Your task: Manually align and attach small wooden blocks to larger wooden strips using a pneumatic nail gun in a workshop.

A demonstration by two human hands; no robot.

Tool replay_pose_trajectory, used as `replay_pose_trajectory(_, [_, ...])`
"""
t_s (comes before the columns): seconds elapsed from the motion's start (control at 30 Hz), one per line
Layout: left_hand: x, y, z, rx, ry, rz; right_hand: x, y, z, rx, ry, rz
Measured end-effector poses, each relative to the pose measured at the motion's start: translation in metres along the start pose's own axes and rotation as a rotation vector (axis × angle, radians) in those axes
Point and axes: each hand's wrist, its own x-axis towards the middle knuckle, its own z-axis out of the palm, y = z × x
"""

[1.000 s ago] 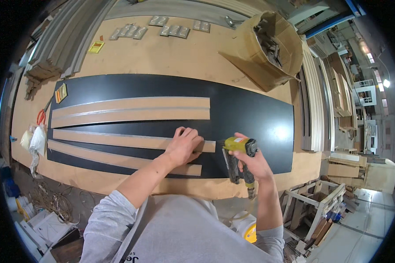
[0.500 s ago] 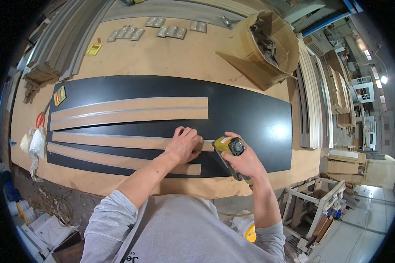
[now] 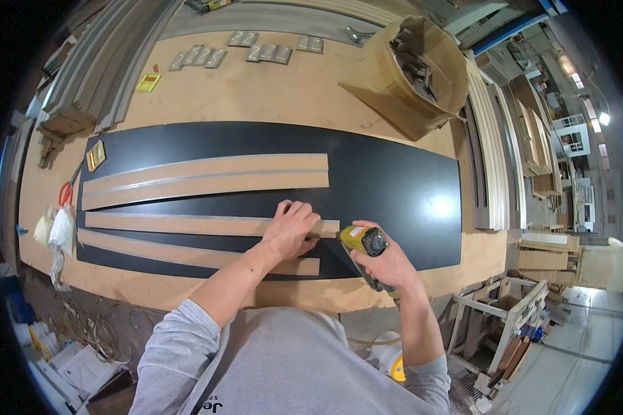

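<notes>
A long tan wooden strip (image 3: 187, 223) with grey edges lies on a glossy black panel (image 3: 408, 207). My left hand (image 3: 291, 228) is closed over this strip close to its right end, fingers bent around its edges. In my right hand (image 3: 389, 261) is a yellow-and-black nail gun (image 3: 364, 239), its nose just off the strip's right end. Behind my left hand lie two more strips (image 3: 256, 173) side by side. Another strip (image 3: 152, 252) passes under my left forearm along the panel's near side.
A cardboard box (image 3: 408, 83) of scraps stands at the back right. Small grey plates (image 3: 270, 53) lie at the back. Red-handled scissors (image 3: 66, 194) and a plastic bag (image 3: 62, 232) rest at the left edge. Long boards (image 3: 93, 83) are stacked at the far left.
My right hand has drawn the nail gun slightly right and down, away from the strip's end. My left hand keeps its place on the strip. The whole view has shifted a little.
</notes>
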Motion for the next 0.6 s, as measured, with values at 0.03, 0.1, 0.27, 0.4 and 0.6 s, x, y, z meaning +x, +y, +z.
replay_pose_trajectory(0.03, [0.0,0.0,0.0,0.0,0.001,-0.005,0.0,0.0,-0.001,-0.023,-0.001,0.005])
replay_pose_trajectory(0.1, [0.0,0.0,0.0,0.012,-0.02,-0.004,-0.007,-0.001,0.002,0.059,0.013,-0.021])
replay_pose_trajectory(0.27, [-0.005,0.003,-0.006,0.067,-0.052,-0.009,-0.019,0.007,-0.005,0.31,0.051,-0.038])
replay_pose_trajectory(0.4, [-0.012,0.001,-0.01,0.068,-0.014,-0.039,-0.027,0.013,-0.003,0.381,0.068,-0.097])
replay_pose_trajectory(0.6, [-0.013,0.0,-0.012,0.094,-0.001,-0.045,-0.023,0.013,0.009,0.328,0.03,-0.078])
